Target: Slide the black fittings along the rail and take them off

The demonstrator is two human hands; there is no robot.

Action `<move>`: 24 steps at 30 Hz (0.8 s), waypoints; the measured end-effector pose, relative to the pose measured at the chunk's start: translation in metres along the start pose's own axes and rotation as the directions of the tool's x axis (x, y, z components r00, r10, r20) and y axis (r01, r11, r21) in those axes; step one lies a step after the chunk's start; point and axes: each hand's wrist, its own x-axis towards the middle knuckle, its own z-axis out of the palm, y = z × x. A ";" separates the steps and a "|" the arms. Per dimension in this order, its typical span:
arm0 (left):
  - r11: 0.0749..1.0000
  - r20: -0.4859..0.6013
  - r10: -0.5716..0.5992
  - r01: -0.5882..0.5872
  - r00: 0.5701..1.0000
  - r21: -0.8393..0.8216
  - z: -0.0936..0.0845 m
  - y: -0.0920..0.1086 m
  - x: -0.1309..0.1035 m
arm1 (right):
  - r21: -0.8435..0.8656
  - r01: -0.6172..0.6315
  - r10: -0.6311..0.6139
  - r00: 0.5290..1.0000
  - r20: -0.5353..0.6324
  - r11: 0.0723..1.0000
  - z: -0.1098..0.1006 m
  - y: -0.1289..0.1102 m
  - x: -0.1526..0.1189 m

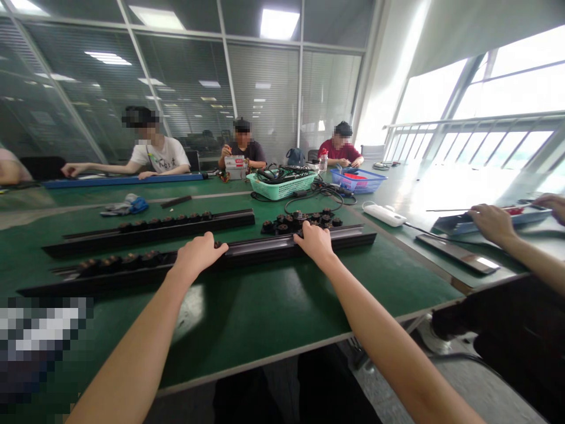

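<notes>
A long black channel-shaped rail (265, 247) lies across the green table in front of me. Several black round parts with copper-coloured contacts (128, 259) sit in its left portion. My left hand (197, 257) is closed around the rail near its middle, next to the row of round parts; a small dark piece shows by its fingertips, partly hidden. My right hand (316, 241) grips the same rail further right, thumb and fingers bent over its upper edge. Just behind the right hand lies a loose pile of similar black round parts (282, 222).
A second black rail (150, 233) with round parts lies behind. Further back are grey-blue gloves (126, 205), a green basket (282, 189) of cables and a blue basket (364, 186). At right, a white power strip (384, 214), a phone (459, 253) and another person's hands (492, 224).
</notes>
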 end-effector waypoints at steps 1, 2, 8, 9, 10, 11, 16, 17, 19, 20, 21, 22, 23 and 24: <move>1.000 0.000 0.000 0.000 1.000 0.000 0.000 0.001 -0.001 | 0.002 -0.004 0.004 1.000 -0.002 1.000 0.000 0.000 0.000; 1.000 0.002 -0.001 0.001 1.000 0.001 -0.001 0.001 -0.001 | 0.003 -0.009 0.009 1.000 -0.004 1.000 0.000 0.000 0.000; 1.000 0.005 -0.004 0.004 1.000 0.011 -0.002 0.003 -0.004 | -0.014 -0.022 0.022 1.000 -0.001 1.000 0.000 0.001 0.001; 1.000 -0.001 -0.005 0.005 1.000 0.012 -0.001 0.003 -0.004 | -0.021 -0.024 0.024 1.000 0.002 1.000 0.000 0.001 0.001; 1.000 -0.006 -0.005 0.005 1.000 0.013 -0.001 0.003 -0.004 | -0.028 -0.025 0.025 1.000 0.004 0.999 0.001 0.001 0.001; 1.000 -0.005 -0.009 0.009 1.000 0.013 -0.001 0.003 -0.004 | -0.034 -0.025 0.025 1.000 0.005 0.999 0.001 0.002 0.001; 1.000 0.003 -0.012 0.012 1.000 -0.002 -0.003 0.005 -0.009 | -0.042 -0.031 0.031 0.999 0.017 0.999 0.002 0.003 0.001; 1.000 -0.001 -0.016 0.016 1.000 -0.002 -0.004 0.005 -0.010 | -0.040 -0.031 0.032 0.999 0.021 0.999 0.002 0.003 0.001; 1.000 -0.003 -0.014 0.014 1.000 -0.005 -0.004 0.006 -0.012 | -0.036 -0.032 0.033 0.999 0.026 0.999 0.003 0.004 0.003; 1.000 -0.003 -0.015 0.015 1.000 -0.008 -0.004 0.006 -0.012 | -0.035 -0.034 0.035 0.999 0.028 0.999 0.003 0.004 0.003; 1.000 -0.011 -0.014 0.014 1.000 -0.010 -0.004 0.006 -0.012 | -0.034 -0.036 0.037 0.999 0.029 0.999 0.003 0.005 0.004; 1.000 -0.012 -0.012 0.012 1.000 -0.013 -0.003 0.006 -0.013 | -0.033 -0.037 0.038 0.999 0.030 0.999 0.004 0.005 0.004; 1.000 -0.011 -0.013 0.013 1.000 -0.011 -0.002 0.006 -0.013 | -0.030 -0.039 0.040 0.999 0.031 0.999 0.004 0.006 0.005; 1.000 -0.014 -0.010 0.010 1.000 -0.011 -0.002 0.006 -0.013 | -0.028 -0.040 0.041 0.999 0.034 0.999 0.005 0.006 0.005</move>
